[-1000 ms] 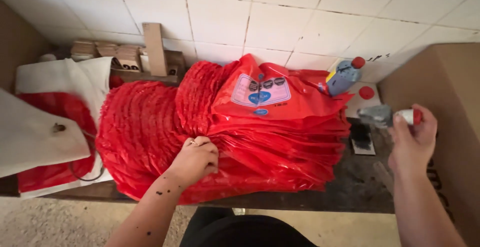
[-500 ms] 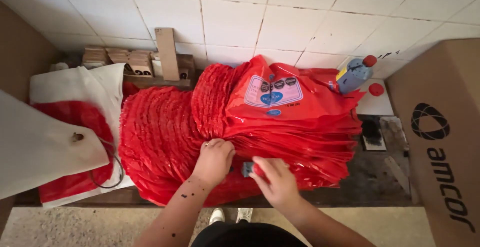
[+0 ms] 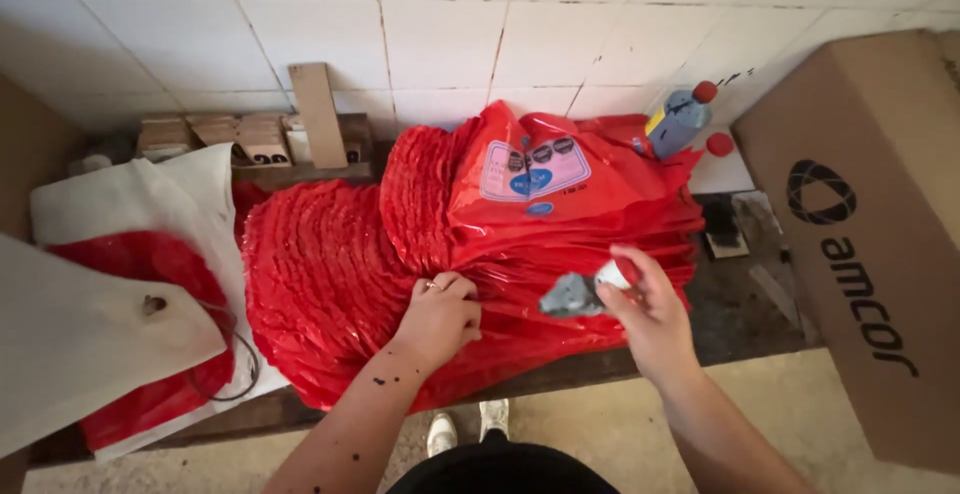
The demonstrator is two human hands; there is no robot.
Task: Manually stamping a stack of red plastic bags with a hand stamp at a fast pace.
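The left hand (image 3: 440, 316) grips the edges of the red plastic bags (image 3: 470, 254) stacked along the bench's (image 3: 745, 314) front edge, while the right hand (image 3: 650, 319), raised just beside the stack, grasps a small grey-headed stamp (image 3: 585, 292) with a white and red handle

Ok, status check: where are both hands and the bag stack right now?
Left hand gripping front edge of the red bag stack. Right hand holding a small grey stamp just off the stack. Nothing between stamp and bags.
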